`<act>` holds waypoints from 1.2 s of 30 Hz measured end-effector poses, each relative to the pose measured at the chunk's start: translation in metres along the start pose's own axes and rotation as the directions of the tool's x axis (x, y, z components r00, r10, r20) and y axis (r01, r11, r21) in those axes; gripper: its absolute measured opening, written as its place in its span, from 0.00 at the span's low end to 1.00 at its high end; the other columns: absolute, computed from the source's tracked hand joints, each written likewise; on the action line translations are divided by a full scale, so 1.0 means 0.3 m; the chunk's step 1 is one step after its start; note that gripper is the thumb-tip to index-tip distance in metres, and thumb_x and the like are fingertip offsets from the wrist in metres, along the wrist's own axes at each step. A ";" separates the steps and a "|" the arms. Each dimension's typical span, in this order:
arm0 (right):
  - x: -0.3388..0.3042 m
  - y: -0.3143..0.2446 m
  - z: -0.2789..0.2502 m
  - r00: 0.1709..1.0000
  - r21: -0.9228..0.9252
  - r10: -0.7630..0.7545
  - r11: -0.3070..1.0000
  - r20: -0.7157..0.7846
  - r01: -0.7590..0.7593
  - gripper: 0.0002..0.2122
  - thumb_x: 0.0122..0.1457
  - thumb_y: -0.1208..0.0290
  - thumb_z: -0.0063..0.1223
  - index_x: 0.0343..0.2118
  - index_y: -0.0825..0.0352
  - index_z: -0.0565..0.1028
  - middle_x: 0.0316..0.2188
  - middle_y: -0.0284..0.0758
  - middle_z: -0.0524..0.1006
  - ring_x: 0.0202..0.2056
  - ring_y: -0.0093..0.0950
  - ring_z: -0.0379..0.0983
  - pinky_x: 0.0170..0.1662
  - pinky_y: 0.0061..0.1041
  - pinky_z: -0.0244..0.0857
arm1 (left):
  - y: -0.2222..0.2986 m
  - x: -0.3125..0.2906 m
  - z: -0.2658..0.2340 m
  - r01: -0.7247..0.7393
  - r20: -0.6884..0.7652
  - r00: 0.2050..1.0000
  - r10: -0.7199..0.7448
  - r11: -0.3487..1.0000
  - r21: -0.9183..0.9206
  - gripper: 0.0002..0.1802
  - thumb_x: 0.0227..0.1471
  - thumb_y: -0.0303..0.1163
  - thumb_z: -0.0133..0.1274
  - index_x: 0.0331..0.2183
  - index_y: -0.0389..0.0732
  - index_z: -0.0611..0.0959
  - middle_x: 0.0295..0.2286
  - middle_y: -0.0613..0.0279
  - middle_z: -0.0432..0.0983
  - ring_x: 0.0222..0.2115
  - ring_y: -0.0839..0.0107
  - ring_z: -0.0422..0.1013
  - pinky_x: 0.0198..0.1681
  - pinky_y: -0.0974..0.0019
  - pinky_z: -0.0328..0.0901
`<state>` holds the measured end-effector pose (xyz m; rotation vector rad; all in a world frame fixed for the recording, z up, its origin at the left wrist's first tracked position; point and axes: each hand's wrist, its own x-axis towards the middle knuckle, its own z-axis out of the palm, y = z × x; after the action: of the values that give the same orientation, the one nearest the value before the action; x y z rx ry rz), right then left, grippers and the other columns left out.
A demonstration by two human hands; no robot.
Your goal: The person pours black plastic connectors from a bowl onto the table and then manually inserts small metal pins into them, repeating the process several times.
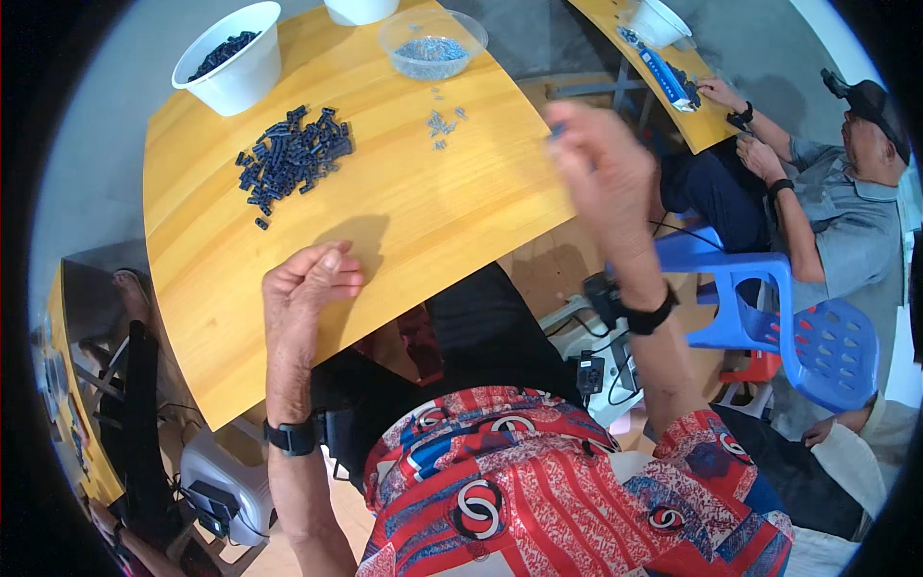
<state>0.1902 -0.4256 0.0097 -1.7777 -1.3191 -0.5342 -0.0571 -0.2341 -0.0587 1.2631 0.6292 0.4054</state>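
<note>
My left hand hovers over the near edge of the wooden table, thumb pressed to its curled fingers. Whatever may be between those fingertips is hidden. Raised past the table's right edge, my right hand is smeared by motion. A small dark blue piece shows at its pinched fingertips. Beyond my left hand lies a heap of small dark plastic parts, with a single part at its near end. Several small clear parts are scattered to the right of the heap.
A white tub of dark parts and a clear bowl of small pieces stand at the back of the table. On the right, a person works at another table, near a blue plastic stool.
</note>
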 end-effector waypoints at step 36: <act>0.153 -0.184 0.427 0.775 0.315 -0.149 0.947 0.614 -0.068 0.12 0.49 0.78 0.51 0.39 0.71 0.74 0.33 0.43 0.73 0.34 0.38 0.71 0.38 0.32 0.64 | 0.032 0.150 -0.141 -0.270 -0.040 0.753 0.657 0.364 0.892 0.14 0.40 0.25 0.58 0.35 0.37 0.82 0.34 0.53 0.75 0.35 0.57 0.72 0.38 0.63 0.67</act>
<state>0.1377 -0.2897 -0.0073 -1.7058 -1.7800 0.3031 -0.0490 -0.1724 -0.0663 2.4181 0.8399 0.9459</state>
